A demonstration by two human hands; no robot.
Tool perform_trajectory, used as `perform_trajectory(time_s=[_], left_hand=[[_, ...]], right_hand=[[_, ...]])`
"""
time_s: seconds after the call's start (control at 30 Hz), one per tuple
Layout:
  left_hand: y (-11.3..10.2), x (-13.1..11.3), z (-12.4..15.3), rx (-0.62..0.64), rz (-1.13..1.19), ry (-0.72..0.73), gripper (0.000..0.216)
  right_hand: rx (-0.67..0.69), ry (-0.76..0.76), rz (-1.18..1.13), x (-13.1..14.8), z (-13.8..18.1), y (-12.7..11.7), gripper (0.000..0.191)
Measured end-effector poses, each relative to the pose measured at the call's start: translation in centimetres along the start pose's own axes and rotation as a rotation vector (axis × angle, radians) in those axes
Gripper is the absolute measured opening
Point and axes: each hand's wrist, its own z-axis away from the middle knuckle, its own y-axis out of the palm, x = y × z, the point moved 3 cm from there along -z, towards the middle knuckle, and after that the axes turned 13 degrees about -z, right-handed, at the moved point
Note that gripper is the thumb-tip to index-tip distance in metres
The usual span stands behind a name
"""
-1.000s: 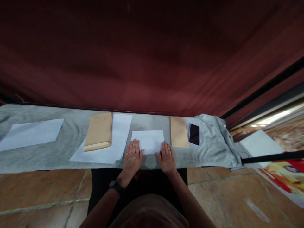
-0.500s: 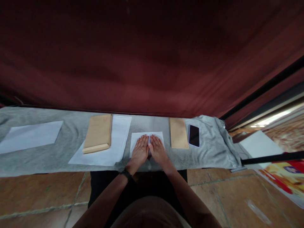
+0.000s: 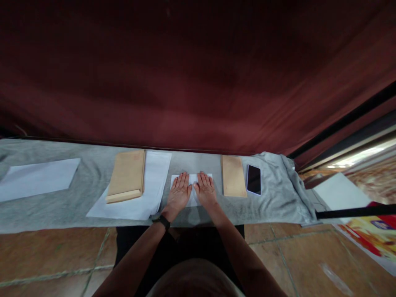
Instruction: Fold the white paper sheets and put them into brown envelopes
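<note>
A small white folded sheet (image 3: 193, 180) lies on the grey cloth (image 3: 77, 206) right in front of me. My left hand (image 3: 179, 194) presses flat on its left half, fingers stretched out. My right hand (image 3: 205, 190) lies flat on its right half, fingers spread, close beside the left. Both hands cover most of the sheet; only its corners and a middle strip show. A black band sits on my left wrist (image 3: 163, 222).
A stack of brown envelopes (image 3: 126, 176) rests on larger white sheets (image 3: 148, 194) to the left. Another white sheet (image 3: 37, 179) lies far left. A brown envelope (image 3: 233, 176) and a dark phone (image 3: 254, 180) lie to the right. A dark red curtain (image 3: 198, 82) hangs behind.
My hands slid from the sheet's near corners inward and forward onto it, and the sheet looks shorter than a second ago.
</note>
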Motion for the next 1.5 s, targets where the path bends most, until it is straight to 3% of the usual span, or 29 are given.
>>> perform_trajectory(time_s=[0.37, 0.67, 0.8, 0.93, 1.03, 1.5], left_hand=[[-0.2, 0.9, 1.6, -0.063, 0.03, -0.125, 0.063], [-0.7, 1.1, 3.7, -0.133, 0.061, -0.141, 0.062], [-1.7, -0.4, 5.4, -0.133, 0.061, -0.059, 0.059], [-2.1, -2.8, 6.8, -0.07, 0.061, 0.109, 0.056], [-1.9, -3.5, 7.4, -0.056, 0.041, 0.148, 0.056], [-1.8, -0.2, 9.7, -0.101, 0.028, -0.025, 0.063]], right_hand=[[-0.094, 0.086, 0.012, -1.2, 1.7, -0.7, 0.061], [-0.086, 0.129, 0.012, -0.9, 3.7, -2.1, 0.06], [-0.102, 0.111, -0.005, -0.1, 5.0, -3.0, 0.056], [0.042, -0.03, -0.052, 1.8, 6.5, -3.0, 0.053], [0.099, -0.081, -0.06, 2.5, 7.6, -2.8, 0.051], [-0.044, 0.006, 0.017, 0.3, 10.3, -3.9, 0.061]])
